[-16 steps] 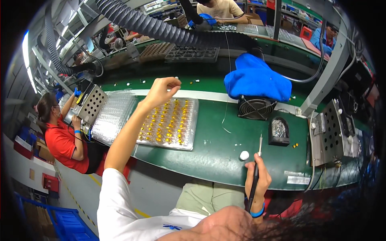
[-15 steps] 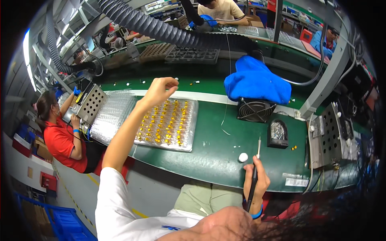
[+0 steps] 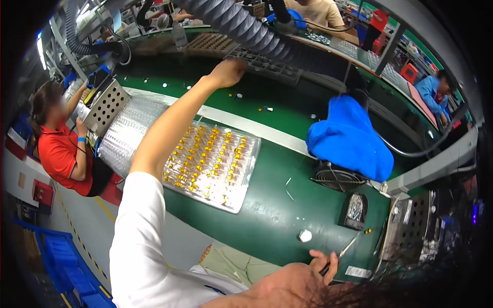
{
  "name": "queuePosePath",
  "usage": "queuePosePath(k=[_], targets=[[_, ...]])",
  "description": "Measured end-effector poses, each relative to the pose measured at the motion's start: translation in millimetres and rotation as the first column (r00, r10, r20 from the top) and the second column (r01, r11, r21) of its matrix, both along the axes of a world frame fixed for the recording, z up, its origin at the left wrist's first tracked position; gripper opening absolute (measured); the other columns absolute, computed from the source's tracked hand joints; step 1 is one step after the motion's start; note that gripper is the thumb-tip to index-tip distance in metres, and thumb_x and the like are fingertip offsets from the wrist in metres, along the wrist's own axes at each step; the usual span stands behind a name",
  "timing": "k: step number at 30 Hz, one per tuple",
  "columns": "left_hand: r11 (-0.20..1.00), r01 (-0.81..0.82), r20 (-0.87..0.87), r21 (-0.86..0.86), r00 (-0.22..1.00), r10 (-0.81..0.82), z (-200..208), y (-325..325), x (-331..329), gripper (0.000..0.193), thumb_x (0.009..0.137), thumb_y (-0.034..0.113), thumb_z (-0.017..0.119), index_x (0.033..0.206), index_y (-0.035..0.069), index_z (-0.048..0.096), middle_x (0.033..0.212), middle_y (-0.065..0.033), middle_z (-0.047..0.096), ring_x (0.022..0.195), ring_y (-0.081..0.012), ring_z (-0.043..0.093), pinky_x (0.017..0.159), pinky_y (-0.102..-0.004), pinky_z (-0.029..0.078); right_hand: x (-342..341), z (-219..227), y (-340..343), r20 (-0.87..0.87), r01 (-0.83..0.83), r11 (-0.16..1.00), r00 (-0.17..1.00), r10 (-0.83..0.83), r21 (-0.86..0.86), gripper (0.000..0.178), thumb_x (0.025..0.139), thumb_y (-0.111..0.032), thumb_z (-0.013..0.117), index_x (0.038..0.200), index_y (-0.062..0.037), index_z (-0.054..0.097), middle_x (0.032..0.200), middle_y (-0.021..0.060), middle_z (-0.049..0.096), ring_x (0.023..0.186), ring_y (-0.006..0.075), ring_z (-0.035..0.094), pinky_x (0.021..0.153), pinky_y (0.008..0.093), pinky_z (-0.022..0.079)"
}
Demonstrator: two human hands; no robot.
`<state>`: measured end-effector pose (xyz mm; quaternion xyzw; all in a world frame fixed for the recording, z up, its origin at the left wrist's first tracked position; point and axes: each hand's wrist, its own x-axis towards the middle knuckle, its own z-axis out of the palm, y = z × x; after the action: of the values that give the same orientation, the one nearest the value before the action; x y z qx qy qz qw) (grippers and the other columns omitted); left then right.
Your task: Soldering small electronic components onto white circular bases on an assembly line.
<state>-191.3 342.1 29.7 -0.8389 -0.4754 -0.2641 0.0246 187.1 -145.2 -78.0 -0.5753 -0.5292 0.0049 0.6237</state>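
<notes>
My left hand reaches far across the bench to the near edge of a dark compartment tray. Its fingertips are shadowed and blurred, so I cannot tell what they hold. Low on the right, my right hand is closed around the dark handle of a soldering iron, whose metal tip points up and right. Left of that tip sits a small white round piece. Under my left forearm lies a clear plastic tray with rows of small yellow-wrapped parts.
A blue cloth drapes over a black fan. Near it stand a black box of metal bits and a perforated metal case. A grey flexible duct hangs overhead. A person in red works at left.
My left hand has moved farther forward to the dark tray. The view has shifted and tilted. The soldering iron now leans more to the right, and my right hand appears lower.
</notes>
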Motion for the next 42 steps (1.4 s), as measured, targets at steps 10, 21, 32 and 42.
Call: queuePosePath(k=[10, 21, 32, 42], targets=[[0.991, 0.066, -0.08, 0.119, 0.995, -0.057, -34.4, 149.0, 8.1, 0.029, 0.091, 0.015, 0.059, 0.117, 0.005, 0.067, 0.114, -0.0165, 0.07, 0.112, -0.0386, 0.064, 0.096, -0.0477, 0.051, 27.0, -44.7, 11.2, 0.199, -0.044, 0.979, 0.976, 0.084, -0.198, 0.03, 0.109, -0.014, 0.045, 0.131, 0.0036, 0.054, 0.096, 0.0202, 0.07, 0.076, 0.022, 0.064, 0.075, 0.0341, 0.054], [0.972, 0.154, -0.055, 0.18, 0.988, -0.146, -75.0, 209.3, 23.2, 0.033, 0.095, 0.019, 0.058, 0.124, 0.004, 0.062, 0.121, -0.0145, 0.067, 0.116, -0.0334, 0.062, 0.101, -0.0446, 0.048, 39.8, -80.4, 45.0, 0.172, 0.023, 0.987, 0.985, 0.005, -0.162, 0.029, 0.108, -0.012, 0.047, 0.13, 0.0039, 0.054, 0.092, 0.0197, 0.07, 0.073, 0.0214, 0.064, 0.071, 0.0336, 0.053], [0.954, 0.207, -0.061, 0.218, 0.978, -0.199, -93.8, 221.3, 45.4, 0.038, 0.098, 0.022, 0.056, 0.131, 0.004, 0.058, 0.127, -0.0126, 0.064, 0.12, -0.0283, 0.06, 0.105, -0.0414, 0.046, 44.6, -95.9, 43.9, 0.113, 0.048, 0.988, 0.993, -0.032, -0.144, 0.027, 0.107, -0.011, 0.048, 0.13, 0.0043, 0.054, 0.088, 0.0192, 0.07, 0.069, 0.0208, 0.063, 0.067, 0.0331, 0.052], [0.929, 0.258, -0.056, 0.264, 0.966, -0.252, -103.8, 238.0, 45.4, 0.042, 0.101, 0.025, 0.055, 0.137, 0.004, 0.053, 0.133, -0.0108, 0.061, 0.124, -0.0235, 0.058, 0.109, -0.0385, 0.043, 51.5, -107.1, 38.8, 0.072, 0.08, 0.989, 0.995, -0.072, -0.121, 0.026, 0.107, -0.009, 0.049, 0.129, 0.0046, 0.054, 0.084, 0.0187, 0.07, 0.066, 0.0203, 0.062, 0.063, 0.0327, 0.052]])
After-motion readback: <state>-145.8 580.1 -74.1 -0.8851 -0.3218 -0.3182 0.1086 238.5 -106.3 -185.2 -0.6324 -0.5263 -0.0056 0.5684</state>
